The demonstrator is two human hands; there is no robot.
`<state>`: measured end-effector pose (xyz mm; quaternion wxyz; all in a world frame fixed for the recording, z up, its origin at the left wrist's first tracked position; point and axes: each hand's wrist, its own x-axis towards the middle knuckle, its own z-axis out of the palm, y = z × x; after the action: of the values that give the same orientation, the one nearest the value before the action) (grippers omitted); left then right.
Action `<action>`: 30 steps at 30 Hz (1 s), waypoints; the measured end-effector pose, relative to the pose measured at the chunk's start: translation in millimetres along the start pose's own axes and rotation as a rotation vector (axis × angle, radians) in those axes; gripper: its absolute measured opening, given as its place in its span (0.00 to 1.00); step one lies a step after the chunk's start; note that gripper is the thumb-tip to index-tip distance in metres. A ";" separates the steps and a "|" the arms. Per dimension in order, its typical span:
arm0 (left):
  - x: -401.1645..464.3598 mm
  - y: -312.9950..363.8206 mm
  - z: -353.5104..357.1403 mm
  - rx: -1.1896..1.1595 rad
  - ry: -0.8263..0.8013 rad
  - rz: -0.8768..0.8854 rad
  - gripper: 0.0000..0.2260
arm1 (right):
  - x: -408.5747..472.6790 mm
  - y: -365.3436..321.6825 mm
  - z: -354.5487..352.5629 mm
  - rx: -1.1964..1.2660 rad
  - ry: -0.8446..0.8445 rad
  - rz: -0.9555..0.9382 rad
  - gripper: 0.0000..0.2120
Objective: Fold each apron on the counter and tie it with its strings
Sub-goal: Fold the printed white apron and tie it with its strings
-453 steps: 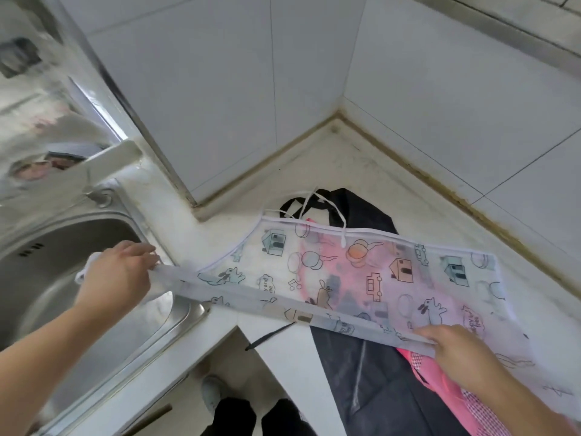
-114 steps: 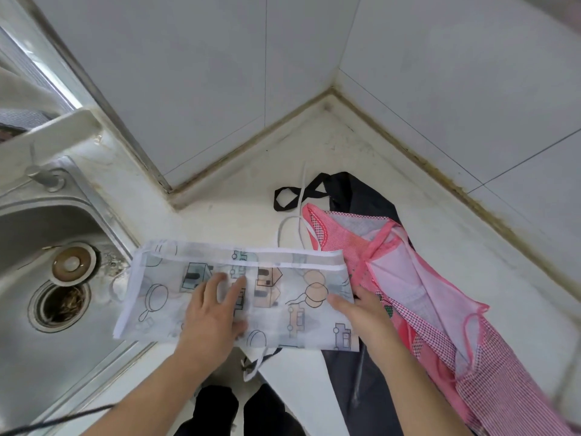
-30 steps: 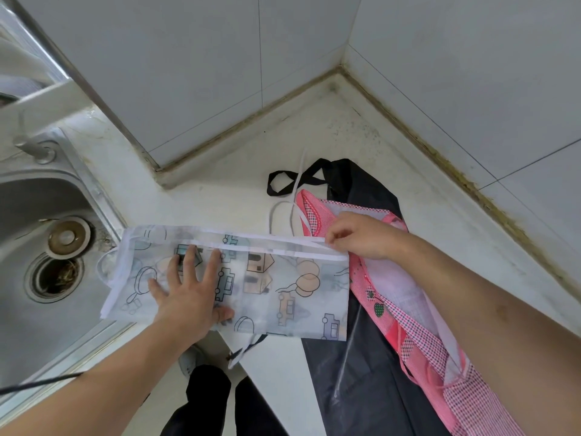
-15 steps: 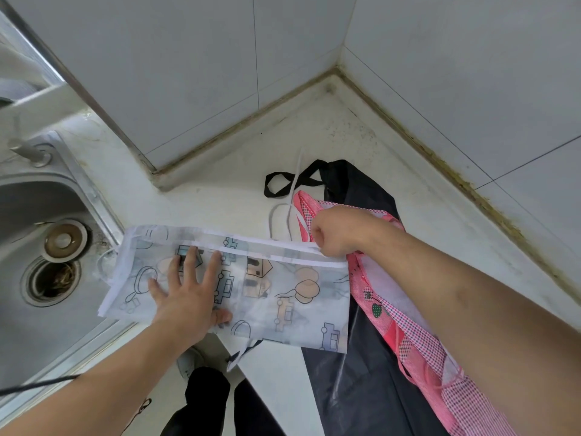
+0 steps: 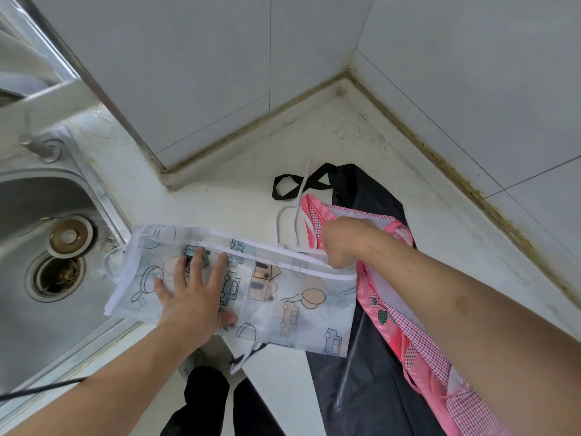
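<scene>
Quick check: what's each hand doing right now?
Left hand: open, pressing flat on the printed apron.
Right hand: closed, gripping that apron's top edge near its white strings.

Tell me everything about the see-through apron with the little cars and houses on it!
The printed apron is thin, see-through white cloth with cartoon cars, houses, pans and balloons. It lies folded into a long band on the counter, its left end over the sink rim, its right end on the pink apron. The left hand presses it flat; the right hand grips its top edge by the white strings.
</scene>
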<state>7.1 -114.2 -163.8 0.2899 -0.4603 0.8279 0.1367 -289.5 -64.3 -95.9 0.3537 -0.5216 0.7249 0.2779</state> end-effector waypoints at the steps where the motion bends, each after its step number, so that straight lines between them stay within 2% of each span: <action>1: 0.1 0.0 0.0 -0.004 0.003 0.001 0.54 | 0.6 1.5 -0.3 0.010 -0.028 -0.002 0.10; 7: -0.4 -1.9 -0.2 -0.003 0.010 0.027 0.54 | -2.5 15.7 -6.0 0.058 -0.186 0.090 0.08; 9: -0.4 -2.3 0.2 -0.008 0.015 0.027 0.54 | 0.6 18.5 -4.4 0.213 -0.222 0.140 0.04; 12: -1.0 -2.8 0.3 -0.004 0.023 0.031 0.54 | 3.0 27.0 0.6 0.453 -0.335 0.222 0.06; 14: -1.5 -2.8 -0.2 0.000 0.025 0.033 0.54 | -1.1 33.8 5.1 0.611 -0.346 0.248 0.06; 16: -1.3 -2.7 -0.3 0.000 0.028 0.033 0.54 | -5.3 39.0 11.9 0.813 -0.275 0.250 0.09; 18: -0.8 -3.2 0.2 -0.004 0.024 0.030 0.54 | -5.5 41.3 21.4 0.967 -0.112 0.206 0.18; 19: -0.5 -3.5 0.1 -0.008 0.022 0.027 0.54 | -6.4 40.8 27.3 0.984 0.005 0.164 0.20; 21: -0.4 -3.1 0.2 -0.011 0.017 0.029 0.54 | -9.6 40.1 38.1 0.921 0.228 0.059 0.17; 23: 0.0 -2.9 0.1 -0.011 0.017 0.030 0.54 | -17.4 38.6 46.2 0.927 0.222 -0.038 0.08; 26: 0.1 -3.0 -2.1 -0.017 -0.009 0.025 0.54 | -23.0 39.8 60.3 0.702 0.089 -0.022 0.09; 30: -1.1 -4.6 -3.7 -0.045 -0.014 0.040 0.54 | -18.7 41.4 72.0 0.660 0.268 0.098 0.11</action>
<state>10.1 -117.7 -160.0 0.2825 -0.4488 0.8317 0.1642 -309.0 14.3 -122.4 0.3910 -0.3758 0.8398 -0.0254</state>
